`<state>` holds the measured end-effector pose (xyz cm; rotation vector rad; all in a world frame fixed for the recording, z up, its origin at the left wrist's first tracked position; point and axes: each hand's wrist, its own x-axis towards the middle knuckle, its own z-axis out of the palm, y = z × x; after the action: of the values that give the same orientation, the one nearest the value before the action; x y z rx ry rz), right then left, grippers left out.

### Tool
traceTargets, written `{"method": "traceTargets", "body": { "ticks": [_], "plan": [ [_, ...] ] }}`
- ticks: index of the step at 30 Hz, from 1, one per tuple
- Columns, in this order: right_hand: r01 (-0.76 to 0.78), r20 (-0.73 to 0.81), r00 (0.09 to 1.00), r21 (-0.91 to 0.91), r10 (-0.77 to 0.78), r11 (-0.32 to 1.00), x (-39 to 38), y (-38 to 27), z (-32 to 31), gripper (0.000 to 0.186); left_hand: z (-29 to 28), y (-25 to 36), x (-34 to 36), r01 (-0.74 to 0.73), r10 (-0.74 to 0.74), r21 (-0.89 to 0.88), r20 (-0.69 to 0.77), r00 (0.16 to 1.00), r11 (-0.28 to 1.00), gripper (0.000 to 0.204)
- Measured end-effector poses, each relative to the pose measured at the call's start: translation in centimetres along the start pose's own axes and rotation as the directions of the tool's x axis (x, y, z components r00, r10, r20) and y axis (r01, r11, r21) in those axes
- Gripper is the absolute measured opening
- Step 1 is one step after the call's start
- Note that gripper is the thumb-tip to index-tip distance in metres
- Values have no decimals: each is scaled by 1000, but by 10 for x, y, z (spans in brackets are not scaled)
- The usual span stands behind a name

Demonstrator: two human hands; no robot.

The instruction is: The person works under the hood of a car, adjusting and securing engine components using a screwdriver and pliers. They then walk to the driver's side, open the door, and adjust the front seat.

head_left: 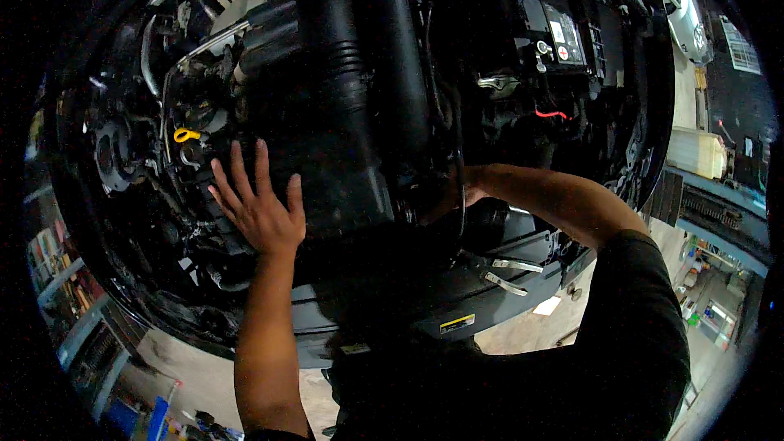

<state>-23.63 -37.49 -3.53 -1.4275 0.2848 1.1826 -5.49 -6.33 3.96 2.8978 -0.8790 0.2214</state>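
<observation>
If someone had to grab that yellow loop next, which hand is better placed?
Probably the left hand: it is spread open and closer to the yellow loop. The right hand is farther off, beside the black cover, and partly hidden in shadow.

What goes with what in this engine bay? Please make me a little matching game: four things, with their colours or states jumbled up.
Things:
1. Left hand
2. Right hand
3. Ring-topped handle
4. Short curved cable

Colours or states:
A. Partly hidden, with a thin black hose crossing in front
B. Red
C. Fingers spread apart
D. Yellow

Pairs: 1-C, 2-A, 3-D, 4-B
</observation>
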Motion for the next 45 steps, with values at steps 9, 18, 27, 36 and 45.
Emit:
{"method": "traceTargets", "body": {
  "ticks": [9, 18, 27, 36, 45],
  "plan": [
    [4, 24, 1000, -20, -4, 1000, 10, -10, -3, 80, 3, -3, -1, -11, 11, -6, -6, 1000, 1000, 63],
    [-17, 48, 999, -44, 19, 999, 16, -22, -3, 83, 3, -5, 0, 15, -15, -38, 18, 1000, 999, 65],
    [-48, 107, 993, -8, 49, 999, 11, -18, 5, 86, 5, -8, -3, 38, -39, -81, -5, 999, 996, 64],
    [-37, 77, 996, -53, 41, 998, 17, -29, -5, 89, 1, -4, 2, 10, -10, -53, 4, 1000, 999, 64],
    [-38, 153, 988, 20, 35, 999, 11, -12, 0, 92, 7, -6, -4, 40, -41, -97, -10, 999, 994, 64]
  ]
}}
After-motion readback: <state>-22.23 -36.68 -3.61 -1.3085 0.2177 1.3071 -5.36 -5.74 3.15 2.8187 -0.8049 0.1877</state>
